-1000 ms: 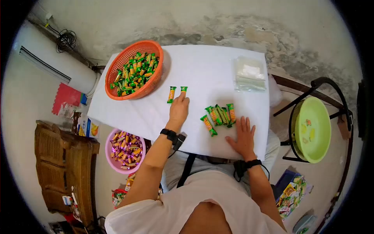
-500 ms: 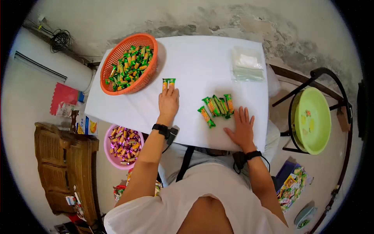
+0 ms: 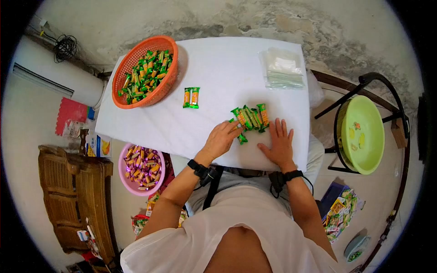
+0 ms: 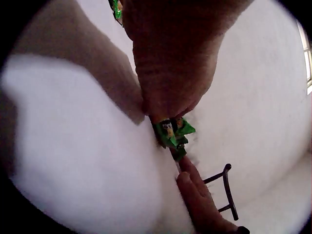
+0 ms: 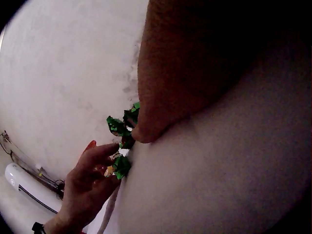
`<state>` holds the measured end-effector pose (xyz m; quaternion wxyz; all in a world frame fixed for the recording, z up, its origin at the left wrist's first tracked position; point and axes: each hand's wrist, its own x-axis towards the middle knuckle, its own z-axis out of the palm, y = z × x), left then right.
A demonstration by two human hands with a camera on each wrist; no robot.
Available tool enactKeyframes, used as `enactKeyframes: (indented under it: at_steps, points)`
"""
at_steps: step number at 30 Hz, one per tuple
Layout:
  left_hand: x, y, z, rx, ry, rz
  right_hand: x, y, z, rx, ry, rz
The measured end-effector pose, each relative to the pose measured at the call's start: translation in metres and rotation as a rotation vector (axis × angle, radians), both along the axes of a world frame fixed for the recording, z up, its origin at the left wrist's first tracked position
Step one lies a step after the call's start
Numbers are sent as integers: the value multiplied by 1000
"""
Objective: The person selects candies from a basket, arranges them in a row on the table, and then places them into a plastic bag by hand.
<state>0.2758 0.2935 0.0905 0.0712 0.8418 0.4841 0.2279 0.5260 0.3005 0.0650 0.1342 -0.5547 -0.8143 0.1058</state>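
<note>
Several green-and-orange wrapped bars (image 3: 251,118) lie side by side on the white-covered table (image 3: 218,63). My left hand (image 3: 221,140) is at the left end of this group, its fingers and thumb around the slanted outermost bar (image 3: 243,139), whose ends show past the fingers. In the right wrist view that bar (image 5: 122,166) sits between the thumb and fingers of the left hand (image 5: 80,192). Flat on the table, my right hand (image 3: 279,144) rests with spread fingers just right of the group. Two more bars (image 3: 191,98) lie together farther left.
An orange basket (image 3: 173,68) of green-wrapped bars stands at the table's back left. Clear plastic bags (image 3: 284,68) lie at the back right. Below the left edge is a pink basin (image 3: 123,168) of purple-wrapped pieces; a green basin (image 3: 364,136) sits on a black-framed stand at right.
My left hand slid one bar beside another, let go and moved right to the group. The right hand has stayed beside the group. The head view has shifted slightly.
</note>
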Motion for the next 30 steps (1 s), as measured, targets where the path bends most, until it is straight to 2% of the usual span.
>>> enactKeyframes:
  at_steps: [5,8,10,11,13,14,16,17,19,20,22,26,28,29,30]
  points:
    - [-5,3,1,-21,0,10,-1,-1,2,-8,-10,0]
    - [-8,2,6,-38,-46,79,-2,0,4,-10,-19,-1]
    - [-8,-4,7,-81,-154,228,-3,0,4,-36,-10,-13]
    - [-8,-8,6,-79,-155,232,-1,-1,3,-34,-11,-9]
    - [-9,-9,4,-122,-260,379,3,0,0,96,115,-16]
    - [-10,-9,3,-112,-267,387,1,3,-1,105,111,-6]
    - [-9,-15,3,-207,-420,492,-7,4,2,112,449,125]
    - [-9,-19,2,-208,-426,499,-16,2,3,109,444,132]
    - [-4,-22,10,-196,-461,542,-53,6,21,-462,798,21]
    - [-1,-23,12,-188,-471,544,-70,10,27,-455,789,28]
    - [3,-28,14,-109,-459,551,-99,18,37,-977,1120,-232]
    - [-1,-29,11,-76,-522,595,-137,37,25,-1004,1199,-124]
    - [-10,-30,17,-26,-546,584,-156,58,15,-832,1168,-84]
    - [-18,-29,14,-16,-553,592,-161,71,18,-830,1160,-73]
    - [-27,-29,8,80,-505,627,-168,88,32,-809,985,-35]
